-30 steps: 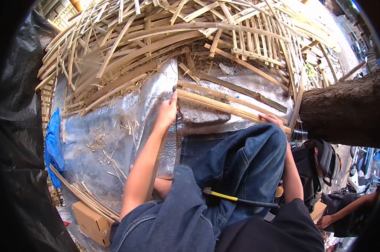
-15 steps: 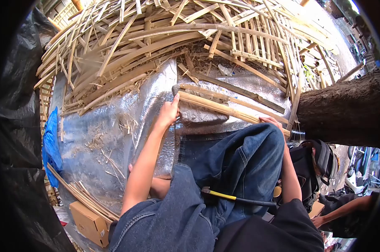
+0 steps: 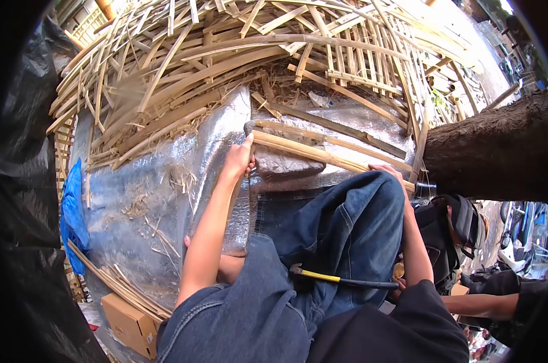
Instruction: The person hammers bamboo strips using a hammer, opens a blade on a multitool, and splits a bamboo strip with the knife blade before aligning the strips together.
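A bundle of light bamboo strips [image 3: 313, 152] lies across in front of my raised knee, over a stone block [image 3: 286, 164]. My left hand [image 3: 240, 158] is closed round its left end, thumb along the strips. At the other end, beside the knee, my right hand [image 3: 388, 172] rests with its fingers bent over the strips; the knee hides part of it. Just behind the bundle runs another bamboo strip [image 3: 346, 146]. A hammer [image 3: 316, 275] with a yellow and black handle lies across my lap.
A large heap of bamboo strips [image 3: 225, 51] fills the back. Right are a tree trunk [image 3: 492, 154], a black backpack [image 3: 446, 233] and another person's arm [image 3: 483, 305]. At left are a blue sheet [image 3: 73, 212], a cardboard box [image 3: 127, 323] and silver sheeting [image 3: 135, 224].
The view has shifted slightly. Both my hands keep their places on the bundle. The other person's arm at the right has moved inward, closer to my right elbow.
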Demonstrator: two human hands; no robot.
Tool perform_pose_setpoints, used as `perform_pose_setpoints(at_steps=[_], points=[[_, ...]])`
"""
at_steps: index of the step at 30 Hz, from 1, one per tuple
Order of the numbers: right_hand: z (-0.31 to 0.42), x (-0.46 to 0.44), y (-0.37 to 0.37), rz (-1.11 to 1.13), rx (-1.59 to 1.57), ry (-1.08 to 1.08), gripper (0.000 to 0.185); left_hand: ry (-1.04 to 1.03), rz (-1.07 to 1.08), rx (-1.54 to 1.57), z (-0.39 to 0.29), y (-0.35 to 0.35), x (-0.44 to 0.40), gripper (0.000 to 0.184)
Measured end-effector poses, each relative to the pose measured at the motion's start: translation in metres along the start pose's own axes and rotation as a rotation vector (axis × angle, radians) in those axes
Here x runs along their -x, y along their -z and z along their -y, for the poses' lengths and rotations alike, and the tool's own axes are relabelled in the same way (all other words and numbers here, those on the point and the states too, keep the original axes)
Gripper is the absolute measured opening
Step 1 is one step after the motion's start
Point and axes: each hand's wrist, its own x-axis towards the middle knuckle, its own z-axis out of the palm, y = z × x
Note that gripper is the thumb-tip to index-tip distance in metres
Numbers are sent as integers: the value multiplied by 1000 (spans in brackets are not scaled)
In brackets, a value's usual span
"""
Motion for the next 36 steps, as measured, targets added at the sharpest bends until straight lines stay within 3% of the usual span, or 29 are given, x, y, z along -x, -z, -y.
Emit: perform_pose_setpoints(at_steps=[6,12,15,18,22,24,26,29,32,36], points=[[6,7,-4,-27,-132,-55,38,-19,-25,-25,6,-1,1,73],[2,16,2,-43,-62,14,45,-16,0,20,7,0,0,70],[30,30,17,-142,133,125,47,-41,-21,-9,7,-2,-1,71],[23,52,30,-257,166,8,41,-46,-30,-20,9,-1,-1,71],[117,76,40,-452,140,-133,31,-49,-24,-41,12,1,-4,71],[161,87,33,-300,59,-44,28,-38,-35,-21,13,1,-6,74],[194,96,18,16,-57,-16,28,-44,-35,-25,12,1,-3,75],[198,121,-10,457,78,65,43,-31,-60,-41,8,-2,1,69],[201,138,-38,556,438,137,38,2,-38,7,5,-3,2,65],[193,155,-66,494,564,131,18,8,4,-6,8,2,-5,68]])
